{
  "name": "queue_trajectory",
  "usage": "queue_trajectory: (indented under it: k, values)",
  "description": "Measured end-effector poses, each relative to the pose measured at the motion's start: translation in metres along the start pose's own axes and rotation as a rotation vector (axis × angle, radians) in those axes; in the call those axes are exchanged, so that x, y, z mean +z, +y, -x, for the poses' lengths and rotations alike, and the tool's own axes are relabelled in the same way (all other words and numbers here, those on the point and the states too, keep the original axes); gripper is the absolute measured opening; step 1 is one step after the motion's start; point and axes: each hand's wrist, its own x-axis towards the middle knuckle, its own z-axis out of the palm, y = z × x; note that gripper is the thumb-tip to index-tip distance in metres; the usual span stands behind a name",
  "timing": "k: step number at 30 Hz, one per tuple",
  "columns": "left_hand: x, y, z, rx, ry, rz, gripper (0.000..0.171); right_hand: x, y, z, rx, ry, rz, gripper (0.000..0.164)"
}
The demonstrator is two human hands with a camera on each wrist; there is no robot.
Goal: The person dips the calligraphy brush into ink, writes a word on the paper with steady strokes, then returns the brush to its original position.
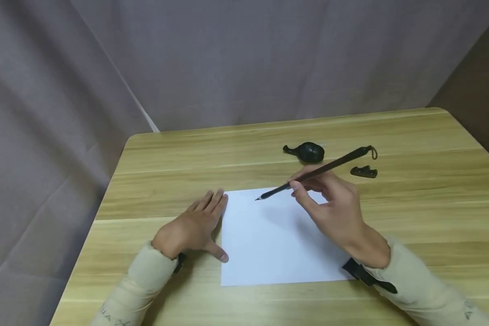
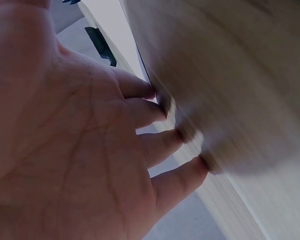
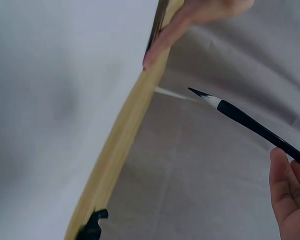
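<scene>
One brush (image 1: 342, 160), one sheet (image 1: 265, 253) and two hands are at work on one table (image 1: 171, 167), with two small black items beyond. The brush is above the sheet's far part, its tip apart from the paper in the right wrist view. Its long axis runs aslant: the tip points left and a little toward the person, while the looped end rises to the right and away. The tip is dark at the point and white above. The right hand (image 1: 338, 213) pinches the shaft between thumb and fingers; the left hand (image 1: 191, 228) grasps nothing, lying spread with straight fingers along the sheet's left edge, fingertips near the far left corner. The right hand and wrist stand over the sheet's right side, hiding some of it. Just past that hand lies one gourd (image 1: 311, 152), its neck to the left; to the right, near the brush's looped end, sits one peaked rest (image 1: 364, 172). A grey curtain (image 1: 261, 59) hangs behind the table, and two pale sleeves (image 1: 132, 287) cover the forearms.
</scene>
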Motion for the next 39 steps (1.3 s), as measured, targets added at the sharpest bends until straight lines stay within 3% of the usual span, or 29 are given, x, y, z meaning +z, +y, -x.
queue_trajectory:
  k: [11, 17, 24, 33, 39]
  values:
    - [0.0, 0.007, -0.005, -0.005, 0.005, -0.015, 0.149, 0.018, 0.012, 0.015, -0.045, -0.056, 0.076, 0.02]
    - [-0.001, 0.008, -0.006, -0.008, -0.002, -0.016, 0.15, 0.022, 0.016, 0.021, 0.016, -0.091, 0.079, 0.015]
    - [-0.001, 0.005, -0.006, -0.019, -0.003, -0.002, 0.15, 0.025, 0.02, 0.024, 0.074, -0.119, 0.091, 0.021]
    - [-0.001, 0.004, -0.006, -0.025, -0.012, -0.006, 0.151, 0.027, 0.02, 0.027, 0.043, -0.121, 0.117, 0.031]
    - [-0.001, 0.005, -0.007, -0.021, -0.014, -0.014, 0.151, 0.023, 0.021, 0.029, 0.083, -0.131, 0.137, 0.029]
